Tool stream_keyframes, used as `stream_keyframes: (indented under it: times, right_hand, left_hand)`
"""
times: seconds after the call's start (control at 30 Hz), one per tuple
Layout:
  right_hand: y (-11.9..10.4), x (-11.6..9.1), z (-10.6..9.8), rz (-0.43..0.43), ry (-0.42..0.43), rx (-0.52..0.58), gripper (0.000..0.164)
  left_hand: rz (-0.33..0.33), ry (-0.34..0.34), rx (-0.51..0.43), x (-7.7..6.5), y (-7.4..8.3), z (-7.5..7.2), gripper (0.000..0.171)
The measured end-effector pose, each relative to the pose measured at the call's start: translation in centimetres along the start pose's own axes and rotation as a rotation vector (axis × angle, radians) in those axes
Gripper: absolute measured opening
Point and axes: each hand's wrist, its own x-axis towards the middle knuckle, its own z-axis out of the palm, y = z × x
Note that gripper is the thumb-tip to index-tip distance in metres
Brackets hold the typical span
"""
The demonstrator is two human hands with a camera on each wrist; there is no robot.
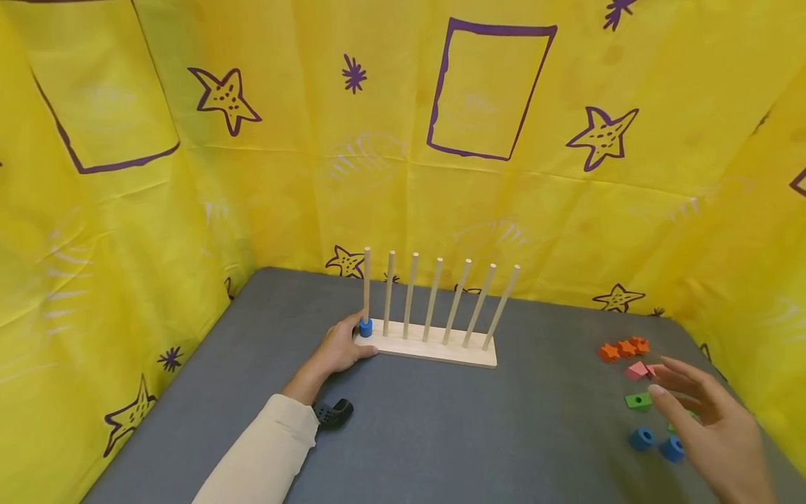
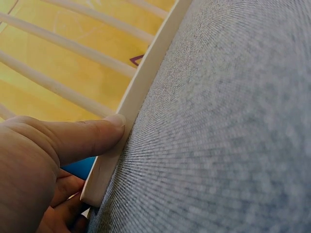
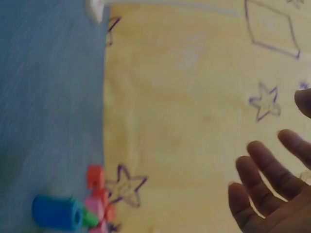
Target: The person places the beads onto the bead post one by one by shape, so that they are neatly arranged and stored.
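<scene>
A wooden peg board with a row of several upright pegs stands on the grey table. One blue cylinder bead sits at the foot of its leftmost peg. My left hand grips the board's left end, the thumb along the front edge and the other fingers behind, near the bead. Over at the right, my right hand is held above the loose pieces with fingers spread and nothing in them. Close around it are pink pieces, a green block and a blue cylinder.
Orange star pieces lie in a row behind the pink ones. Another blue cylinder and a second green piece are partly covered by the right hand. A black strap shows at the left wrist. Yellow patterned cloth surrounds the table's back and sides.
</scene>
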Motion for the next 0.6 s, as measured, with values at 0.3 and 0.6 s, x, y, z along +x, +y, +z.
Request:
stream_keyframes:
  times: [0.3, 0.6]
  right_hand:
    - [4.1, -0.1, -0.9, 0.125, 0.116, -0.016, 0.051]
    - [7.3, 0.0, -0.6, 0.354, 0.147, -0.003, 0.055]
  left_hand:
    - [-0.009, -0.009, 0.012, 0.0, -0.2, 0.0, 0.084]
    - [0.005, -0.003, 0.017, 0.0, -0.2, 0.2, 0.082]
